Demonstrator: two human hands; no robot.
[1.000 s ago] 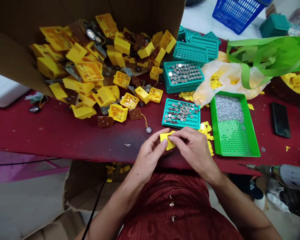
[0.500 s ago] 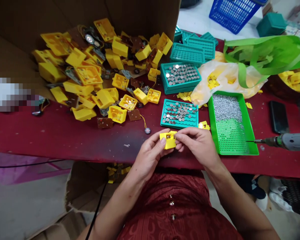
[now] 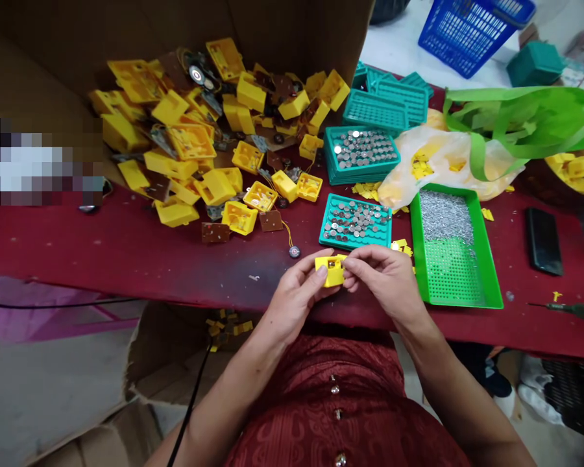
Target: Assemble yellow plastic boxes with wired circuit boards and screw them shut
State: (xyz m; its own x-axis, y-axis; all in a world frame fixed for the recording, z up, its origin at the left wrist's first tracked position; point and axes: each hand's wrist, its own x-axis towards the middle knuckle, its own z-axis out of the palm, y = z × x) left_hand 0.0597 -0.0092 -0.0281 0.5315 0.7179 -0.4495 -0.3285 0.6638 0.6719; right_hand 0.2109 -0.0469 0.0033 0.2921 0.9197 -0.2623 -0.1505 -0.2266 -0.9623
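Note:
My left hand (image 3: 299, 295) is closed around a small yellow plastic case (image 3: 329, 272), holding it above the front part of the table. A square battery opening in the case faces up, with small metal parts inside. At the case's right edge, my right hand (image 3: 382, 275) has thumb and fingertips pinched together, touching it. Whatever lies between those fingertips is too small or hidden to make out. Just beyond my hands lies a teal tray (image 3: 325, 224) with rows of button cells (image 3: 355, 219).
Yellow cases (image 3: 189, 141) with wired circuit boards spill from a cardboard box (image 3: 292, 29). To the right are a green tray (image 3: 495, 285) of small metal screws, a phone (image 3: 544, 240) and a screwdriver (image 3: 571, 310). Stacked teal trays (image 3: 363, 174) stand behind. A blue basket (image 3: 472, 39) is farther back.
The view has shifted slightly, so the table's things appear a little further right. The screwdriver has moved right and down, away from the green tray. Both hands keep nearly the same hold on the case.

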